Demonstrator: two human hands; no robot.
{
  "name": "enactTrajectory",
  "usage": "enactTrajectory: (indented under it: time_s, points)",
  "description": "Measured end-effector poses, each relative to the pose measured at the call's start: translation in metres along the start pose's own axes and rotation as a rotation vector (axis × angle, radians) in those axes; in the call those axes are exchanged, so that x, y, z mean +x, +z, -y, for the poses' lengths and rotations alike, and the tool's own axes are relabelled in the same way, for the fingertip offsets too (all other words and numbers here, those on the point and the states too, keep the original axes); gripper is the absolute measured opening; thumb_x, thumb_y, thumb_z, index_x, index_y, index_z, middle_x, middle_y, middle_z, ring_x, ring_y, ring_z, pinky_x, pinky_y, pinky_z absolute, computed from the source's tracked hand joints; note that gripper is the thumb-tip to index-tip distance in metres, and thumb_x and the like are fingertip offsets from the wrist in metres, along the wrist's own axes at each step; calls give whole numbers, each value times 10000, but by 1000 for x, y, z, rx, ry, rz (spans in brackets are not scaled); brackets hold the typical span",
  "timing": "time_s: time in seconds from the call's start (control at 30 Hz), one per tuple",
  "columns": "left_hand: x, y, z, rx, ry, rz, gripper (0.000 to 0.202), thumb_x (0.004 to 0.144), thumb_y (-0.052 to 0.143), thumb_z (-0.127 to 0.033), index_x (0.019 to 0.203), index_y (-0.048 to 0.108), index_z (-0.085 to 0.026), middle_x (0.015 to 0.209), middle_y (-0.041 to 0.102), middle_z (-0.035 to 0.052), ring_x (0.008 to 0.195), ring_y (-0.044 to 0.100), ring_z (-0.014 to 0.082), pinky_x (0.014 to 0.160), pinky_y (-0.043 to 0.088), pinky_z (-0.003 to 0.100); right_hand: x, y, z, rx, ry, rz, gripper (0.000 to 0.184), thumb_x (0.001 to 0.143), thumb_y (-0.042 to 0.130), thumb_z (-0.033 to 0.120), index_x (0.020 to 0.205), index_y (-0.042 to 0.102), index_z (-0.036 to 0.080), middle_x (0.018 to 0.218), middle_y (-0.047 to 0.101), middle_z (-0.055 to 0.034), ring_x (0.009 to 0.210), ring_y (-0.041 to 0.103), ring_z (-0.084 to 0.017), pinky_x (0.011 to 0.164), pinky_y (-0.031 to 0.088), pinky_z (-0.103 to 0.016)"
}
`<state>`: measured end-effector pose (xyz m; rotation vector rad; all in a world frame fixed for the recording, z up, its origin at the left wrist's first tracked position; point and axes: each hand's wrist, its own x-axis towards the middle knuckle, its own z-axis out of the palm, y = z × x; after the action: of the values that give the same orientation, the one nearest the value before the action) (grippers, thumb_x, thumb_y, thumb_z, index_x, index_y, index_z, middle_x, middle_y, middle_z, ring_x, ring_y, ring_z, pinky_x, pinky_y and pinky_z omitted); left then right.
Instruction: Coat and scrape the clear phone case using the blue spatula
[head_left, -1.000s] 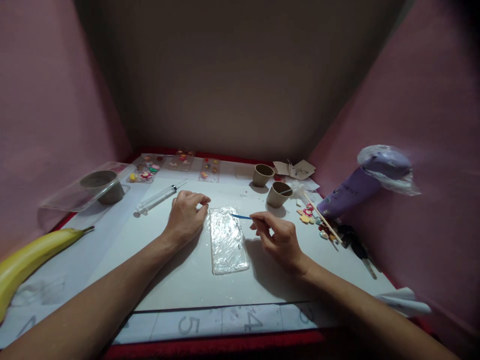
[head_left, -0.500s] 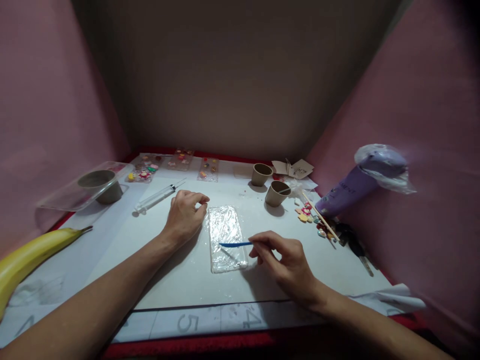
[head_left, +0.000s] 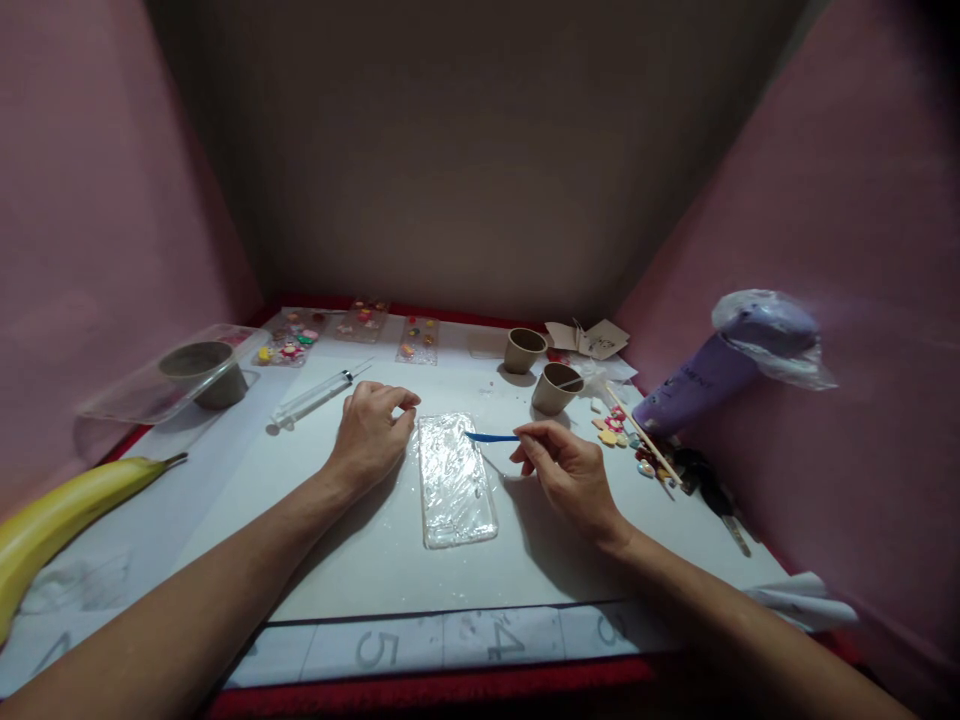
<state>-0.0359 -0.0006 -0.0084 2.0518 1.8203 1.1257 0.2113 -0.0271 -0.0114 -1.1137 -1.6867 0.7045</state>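
Note:
A clear phone case (head_left: 455, 490) lies flat on the white board, its surface coated in a glossy, rippled clear layer. My right hand (head_left: 570, 470) pinches a slim blue plastic sculpting tool (head_left: 491, 437) with a blade-like tip. That tip is over the upper right part of the case; whether it touches the coating I cannot tell. My left hand (head_left: 375, 430) rests on the board just left of the case's upper edge, fingers curled in and nothing visible in them.
Brown cups (head_left: 525, 350) stand behind to the right. A syringe (head_left: 319, 397) lies left of my left hand. Decorated clear cases (head_left: 418, 340) line the back. Small charms (head_left: 615, 430), a wooden stick (head_left: 645, 435) and a purple tube (head_left: 697, 375) are at right; a banana (head_left: 67, 510) at left.
My right hand has moved away from me and slightly right, carrying the blue tool from the middle of the case to its upper right. My left hand has stayed in place.

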Motion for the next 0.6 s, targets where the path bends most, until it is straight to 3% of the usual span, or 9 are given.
enactTrajectory:
  time_s: [0.23,0.37,0.6]
  points:
    - [-1,-1,-3,-34,-41,20,232,794,516,-168,944,692,-186,962,690,60,1027,535,245,883,444,401,-15,-2,16,-69,-190,71,130,884,554,162,962,657,181,731,688,-14,604,630,-119,587,500,-248]
    - [0,0,-2,-67,-47,58,343,801,472,-152,1094,647,-183,1007,678,61,1061,513,244,912,434,396,4,-4,23,4,-50,80,115,883,575,235,907,666,167,672,680,-17,552,601,-117,535,481,-244]
    - [0,5,7,113,70,90,326,845,442,-200,1082,666,-225,1104,637,67,1121,436,274,977,352,454,31,-3,28,231,198,170,165,827,626,299,816,665,140,571,668,-21,438,538,-96,419,401,-212]
